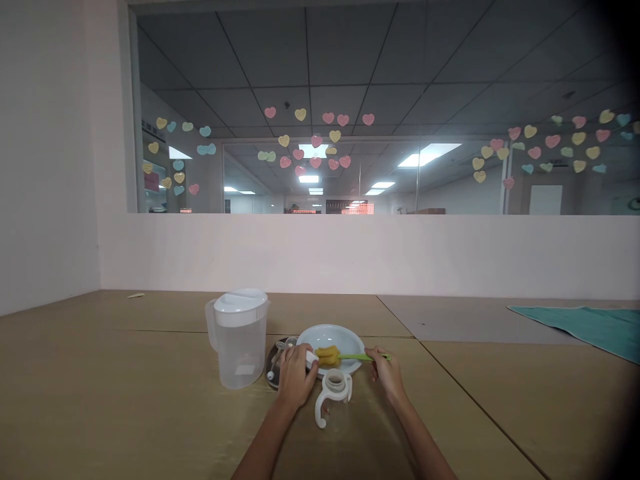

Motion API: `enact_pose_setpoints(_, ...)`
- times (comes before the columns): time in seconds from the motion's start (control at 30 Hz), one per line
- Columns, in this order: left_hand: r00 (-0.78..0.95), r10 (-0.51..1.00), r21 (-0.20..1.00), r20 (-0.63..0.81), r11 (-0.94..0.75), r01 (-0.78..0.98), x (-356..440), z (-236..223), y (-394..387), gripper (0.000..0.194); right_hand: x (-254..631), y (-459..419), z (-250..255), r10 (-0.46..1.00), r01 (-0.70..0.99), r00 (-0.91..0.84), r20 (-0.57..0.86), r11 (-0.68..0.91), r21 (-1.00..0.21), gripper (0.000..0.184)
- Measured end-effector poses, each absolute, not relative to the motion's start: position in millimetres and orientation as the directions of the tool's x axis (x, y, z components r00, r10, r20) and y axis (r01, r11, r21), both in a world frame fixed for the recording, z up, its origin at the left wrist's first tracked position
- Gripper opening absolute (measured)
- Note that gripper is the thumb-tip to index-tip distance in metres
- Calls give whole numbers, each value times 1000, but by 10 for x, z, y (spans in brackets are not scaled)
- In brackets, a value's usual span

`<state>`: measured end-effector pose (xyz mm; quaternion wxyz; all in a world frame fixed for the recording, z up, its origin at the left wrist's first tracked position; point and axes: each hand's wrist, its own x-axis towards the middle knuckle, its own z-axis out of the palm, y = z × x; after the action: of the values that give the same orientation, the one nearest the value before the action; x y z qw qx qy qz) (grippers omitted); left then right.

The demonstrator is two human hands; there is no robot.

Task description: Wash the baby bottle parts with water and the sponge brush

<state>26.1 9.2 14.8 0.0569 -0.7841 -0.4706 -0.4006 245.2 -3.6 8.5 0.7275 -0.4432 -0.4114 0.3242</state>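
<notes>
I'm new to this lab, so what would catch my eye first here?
Pastel paper hearts cover the glass window ahead. Lower down, on the tan table, the right hand holds a green-handled sponge brush over a white plate, beside a lidded plastic pitcher and a handled baby bottle.

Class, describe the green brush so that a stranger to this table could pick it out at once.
On the tan table, find the white plate beside the lidded plastic pitcher. Over the plate, the right hand grips a thin green brush, the only thing here with a yellow sponge head.
</notes>
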Motion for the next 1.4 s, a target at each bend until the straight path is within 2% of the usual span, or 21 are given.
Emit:
enact_pose_setpoints(0.17,179,699,344,692,-538,769,254,126,117,16,2483,1,46,866,-179,425,263,366,-913,35)
enact_pose_setpoints(0.4,186,646,385,741,-635,670,252,131,134,11,2468,-42,105,881,-263,418,221,350,-899,37)
enact_pose_setpoints(0.63,101,647,446,756,-622,643,262,105,161,12,2483,-57,138,839,-302,523,152,349,-887,38)
enact_pose_setpoints(0.83,92,633,450,768,-637,626,268,96,158,28,2455,-84,157,945,-418,287,155,269,-868,36)
enact_pose_setpoints(0.93,83,624,446,777,-639,627,258,102,150,35,2471,-89,169,953,-480,274,132,254,-840,38)
enact_pose_setpoints(1.07,-28,611,469,791,-576,670,188,116,179,34,2505,-83,174,935,-521,346,74,257,-814,41)
enact_pose_setpoints(1.2,-142,616,513,775,-482,711,63,125,258,35,2511,-86,174,912,-493,404,69,280,-824,42)
enact_pose_setpoints(1.4,-126,706,477,697,-326,816,-93,127,347,31,2521,-68,161,911,-503,412,39,263,-823,41)
